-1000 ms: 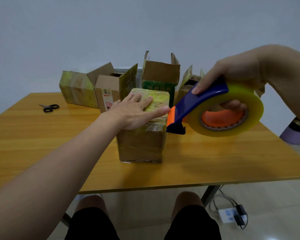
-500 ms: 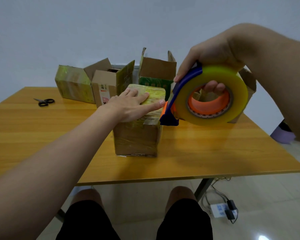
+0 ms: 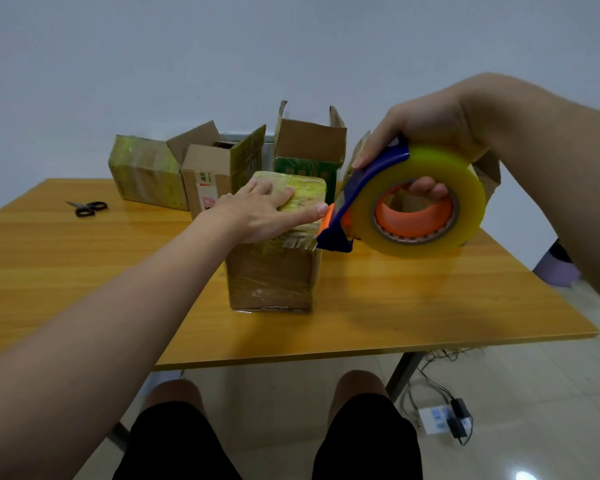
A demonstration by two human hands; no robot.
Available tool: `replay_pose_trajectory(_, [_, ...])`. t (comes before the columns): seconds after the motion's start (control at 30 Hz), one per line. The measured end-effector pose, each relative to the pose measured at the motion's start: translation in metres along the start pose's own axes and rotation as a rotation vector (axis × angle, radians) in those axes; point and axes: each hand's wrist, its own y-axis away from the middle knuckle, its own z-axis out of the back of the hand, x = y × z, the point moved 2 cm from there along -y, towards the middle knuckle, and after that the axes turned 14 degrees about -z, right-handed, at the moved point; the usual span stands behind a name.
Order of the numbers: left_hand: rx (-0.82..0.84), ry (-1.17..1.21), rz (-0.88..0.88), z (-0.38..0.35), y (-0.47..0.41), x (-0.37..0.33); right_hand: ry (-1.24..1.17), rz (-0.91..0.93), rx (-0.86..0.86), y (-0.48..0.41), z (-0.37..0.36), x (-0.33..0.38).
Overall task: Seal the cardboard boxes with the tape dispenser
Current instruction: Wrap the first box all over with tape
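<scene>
While left hand (image 3: 257,216) presses box (image 3: 271,278), dispenser (image 3: 368,176) unmoved

Yellow-wood counter (image 3: 430,306) with scissors, and clutter on the floor below

We see black-handled scissors (image 3: 88,208) lying flat near the counter's far left edge, blades pointing left. Behind it stands a plain pale wall (image 3: 187,64). Under the counter's right side a dark metal leg (image 3: 404,372) slants down to the light tiled floor (image 3: 534,393). There thin cables (image 3: 430,375) trail to a white power strip (image 3: 435,419) with a black adapter (image 3: 459,422) plugged in. At the far right we make out a purple object (image 3: 556,271), too blurred to name.
</scene>
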Motion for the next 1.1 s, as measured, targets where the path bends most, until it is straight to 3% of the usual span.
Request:
replay_pose_trajectory(0.17, [-0.002,0.001,0.005,0.0,0.001,0.001,0.058,-0.026,0.155,-0.002,0.006,-0.012])
replay_pose_trajectory(0.43, [-0.001,-0.015,0.017,0.001,0.004,-0.002,0.026,0.022,0.166,-0.007,0.018,-0.043])
replay_pose_trajectory(0.57, [-0.012,-0.015,0.008,0.0,0.005,-0.003,-0.02,-0.007,0.081,0.006,0.035,-0.07])
replay_pose_trajectory(0.8, [-0.074,-0.005,-0.019,0.0,0.009,-0.004,-0.042,0.146,0.167,0.002,0.02,-0.055])
replay_pose_trajectory(0.87, [-0.162,0.101,-0.027,0.001,0.01,-0.006,-0.059,0.203,0.176,-0.003,0.013,-0.046])
replay_pose_trajectory(1.0, [-0.387,0.622,0.01,0.014,0.018,0.011,-0.203,0.392,0.097,-0.01,0.012,-0.038])
replay_pose_trajectory(1.1, [-0.464,0.661,-0.034,0.012,0.029,0.022,-0.398,0.575,0.022,-0.022,0.012,-0.031])
